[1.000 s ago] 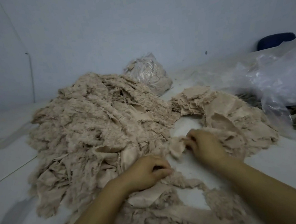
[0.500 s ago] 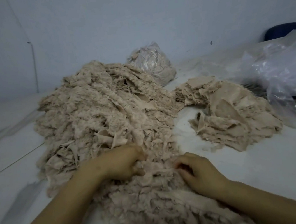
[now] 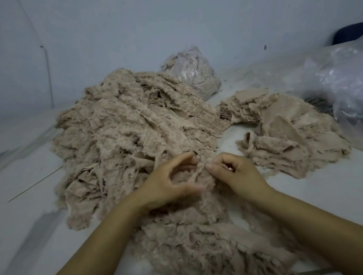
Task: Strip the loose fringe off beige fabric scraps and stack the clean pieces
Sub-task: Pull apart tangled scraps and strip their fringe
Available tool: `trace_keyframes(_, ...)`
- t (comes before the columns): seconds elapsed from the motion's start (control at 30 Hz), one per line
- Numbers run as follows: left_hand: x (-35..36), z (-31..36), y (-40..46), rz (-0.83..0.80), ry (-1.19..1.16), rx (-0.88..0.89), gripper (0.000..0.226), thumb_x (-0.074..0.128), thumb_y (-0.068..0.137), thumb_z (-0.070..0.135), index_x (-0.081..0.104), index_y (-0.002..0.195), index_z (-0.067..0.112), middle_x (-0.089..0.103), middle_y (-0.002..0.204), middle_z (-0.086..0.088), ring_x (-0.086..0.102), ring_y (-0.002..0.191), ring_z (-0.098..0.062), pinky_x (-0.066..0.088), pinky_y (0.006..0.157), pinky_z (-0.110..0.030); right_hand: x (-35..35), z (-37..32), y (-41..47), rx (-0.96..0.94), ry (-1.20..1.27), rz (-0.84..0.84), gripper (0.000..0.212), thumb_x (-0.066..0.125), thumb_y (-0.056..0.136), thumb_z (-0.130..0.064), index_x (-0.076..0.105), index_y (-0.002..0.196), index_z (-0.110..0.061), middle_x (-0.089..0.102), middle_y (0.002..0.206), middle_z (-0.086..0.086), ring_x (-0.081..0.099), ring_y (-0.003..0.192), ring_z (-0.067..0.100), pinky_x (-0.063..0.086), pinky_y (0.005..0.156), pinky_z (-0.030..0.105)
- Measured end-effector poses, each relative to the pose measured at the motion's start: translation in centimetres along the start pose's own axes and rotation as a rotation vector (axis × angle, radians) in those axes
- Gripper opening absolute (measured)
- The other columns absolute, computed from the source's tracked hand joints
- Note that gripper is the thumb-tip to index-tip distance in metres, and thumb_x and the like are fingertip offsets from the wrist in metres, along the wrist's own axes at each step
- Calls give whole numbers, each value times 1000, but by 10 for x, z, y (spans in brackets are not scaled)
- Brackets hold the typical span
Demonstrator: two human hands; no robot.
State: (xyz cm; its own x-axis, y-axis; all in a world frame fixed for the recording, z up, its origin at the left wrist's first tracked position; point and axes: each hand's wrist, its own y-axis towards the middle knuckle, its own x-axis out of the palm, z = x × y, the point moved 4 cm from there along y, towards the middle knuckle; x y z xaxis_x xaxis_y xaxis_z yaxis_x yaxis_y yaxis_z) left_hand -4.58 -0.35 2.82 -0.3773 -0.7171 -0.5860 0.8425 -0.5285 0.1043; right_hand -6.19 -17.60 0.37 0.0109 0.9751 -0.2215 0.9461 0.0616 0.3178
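Both hands over the big heap at centre: left hand and right hand side by side, each grip a narrow pinch on one fringed scrap. Stack to the right on the surface; bags far right.

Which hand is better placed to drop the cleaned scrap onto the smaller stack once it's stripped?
Probably the right hand. The smaller stack lies on its side, just beyond it, while the left hand sits against the big pile and would have to cross over.
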Motion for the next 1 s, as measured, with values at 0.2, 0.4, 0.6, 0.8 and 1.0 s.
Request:
trace_keyframes(0.2, 10, 0, 12, 269, -160, -69, 12, 57, 93, 11, 68, 87, 13, 65, 78, 7, 61, 69, 0, 47, 67, -12, -9, 6, 8, 189, 297, 155, 32, 63, 91, -27, 53, 68, -7, 51, 66, 2, 48, 65, 17, 41, 66, 31)
trace_keyframes(0.4, 2, -8, 19, 279, -69, -49, 32, 47, 98, 18, 50, 66, 15, 42, 57, -1, 37, 49, -7, 32, 49, -16, -30, 16, 6, 264, 407, 320, 23, 64, 91, -25, 63, 75, -9, 54, 76, 16, 49, 73, 30, 41, 71, 43)
trace_keyframes(0.6, 24, -9, 21, -114, -11, -97, 38, 64, 78, 51, 58, 57, 21, 45, 51, 12, 42, 49, -6, 37, 57, -16, -35, 13, 10, 238, 401, 408, 25, 59, 95, -26, 59, 79, -6, 44, 78, 26, 51, 79, 29, 43, 79, 43)
trace_keyframes(0.8, 7, -30, 12, 4, -72, -143, 41, 53, 95, 25, 39, 58, 13, 35, 51, 9, 34, 45, -2, 32, 53, -23, -77, 12, 13, 218, 457, 599, 28, 54, 97, -24, 51, 71, -14, 51, 58, 6, 50, 51, 21, 42, 51, 31)
trace_keyframes(1.0, 33, -8, 20, -162, 206, -96, 32, 72, 71, 55, 64, 96, 37, 54, 94, 30, 49, 90, 9, 40, 86, -16, -71, 5, 24, 276, 538, 550, 15, 52, 99, -23, 60, 95, -11, 63, 82, 8, 60, 76, 23, 52, 72, 39)
